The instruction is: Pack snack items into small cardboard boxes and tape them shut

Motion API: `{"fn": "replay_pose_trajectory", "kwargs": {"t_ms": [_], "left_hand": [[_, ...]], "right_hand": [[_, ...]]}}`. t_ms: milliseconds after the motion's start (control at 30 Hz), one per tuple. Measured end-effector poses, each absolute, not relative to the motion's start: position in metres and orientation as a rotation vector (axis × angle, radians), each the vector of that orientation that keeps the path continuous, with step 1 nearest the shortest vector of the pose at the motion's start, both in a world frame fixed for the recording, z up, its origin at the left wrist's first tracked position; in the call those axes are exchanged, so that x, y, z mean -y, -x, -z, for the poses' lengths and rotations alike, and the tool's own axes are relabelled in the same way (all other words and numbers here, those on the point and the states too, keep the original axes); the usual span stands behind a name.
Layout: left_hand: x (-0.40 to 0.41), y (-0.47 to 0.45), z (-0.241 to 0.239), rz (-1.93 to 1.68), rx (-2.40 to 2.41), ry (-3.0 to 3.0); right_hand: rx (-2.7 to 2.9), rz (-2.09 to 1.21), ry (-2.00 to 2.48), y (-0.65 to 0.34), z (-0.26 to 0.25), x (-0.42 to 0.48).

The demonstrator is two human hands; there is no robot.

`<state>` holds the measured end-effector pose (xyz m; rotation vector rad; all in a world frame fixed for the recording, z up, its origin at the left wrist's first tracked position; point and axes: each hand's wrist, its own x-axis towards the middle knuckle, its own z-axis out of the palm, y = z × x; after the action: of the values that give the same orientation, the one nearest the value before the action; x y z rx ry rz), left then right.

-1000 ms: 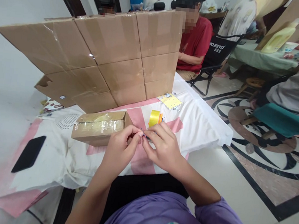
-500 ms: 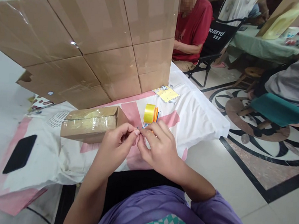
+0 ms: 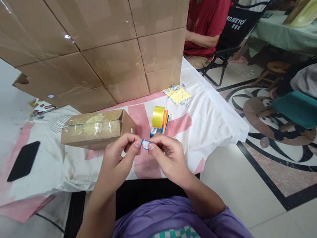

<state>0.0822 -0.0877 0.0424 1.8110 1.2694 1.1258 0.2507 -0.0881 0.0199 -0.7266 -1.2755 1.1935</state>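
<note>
Between my two hands is a small white piece with a blue edge [image 3: 146,144], too small to name more exactly. My left hand [image 3: 122,156] pinches its left end with thumb and forefinger. My right hand [image 3: 168,155] pinches the right end the same way. Just beyond the fingers, a tape dispenser [image 3: 165,121] in orange and blue stands on the cloth with a roll of yellow tape [image 3: 158,117]. A taped cardboard box [image 3: 96,128] lies left of my left hand. Farther back is a yellow sheet [image 3: 177,95] with small scraps on it.
A tall cardboard panel [image 3: 98,46] stands along the back of the cloth-covered table [image 3: 181,140]. A black phone-like slab [image 3: 24,161] lies at the left. Beyond the table, a person in a red shirt [image 3: 209,23] sits in a black folding chair [image 3: 234,25].
My fingertips have drawn slightly apart, and the white piece with the blue edge now shows between them. The camera view has shifted a little.
</note>
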Motion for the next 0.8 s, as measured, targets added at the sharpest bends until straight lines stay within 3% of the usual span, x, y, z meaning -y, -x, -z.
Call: {"fn": "replay_pose_trajectory", "kwargs": {"t_ms": [267, 533, 633, 800], "left_hand": [[0.091, -0.090, -0.045, -1.151, -1.189, -1.704], [0.089, -0.100, -0.041, -1.290, -1.325, -1.618], [0.086, -0.106, -0.037, -1.398, -1.328, -1.484], [0.081, -0.114, -0.033, -1.446, -1.339, -1.326]], "right_hand": [[1.045, -1.578, 0.597, -0.255, -0.019, 0.078], [1.055, -1.595, 0.616, -0.255, -0.017, 0.070], [1.128, -1.472, 0.620, -0.251, -0.014, 0.072], [1.237, -0.976, 0.767, -0.241, -0.007, 0.076]]}}
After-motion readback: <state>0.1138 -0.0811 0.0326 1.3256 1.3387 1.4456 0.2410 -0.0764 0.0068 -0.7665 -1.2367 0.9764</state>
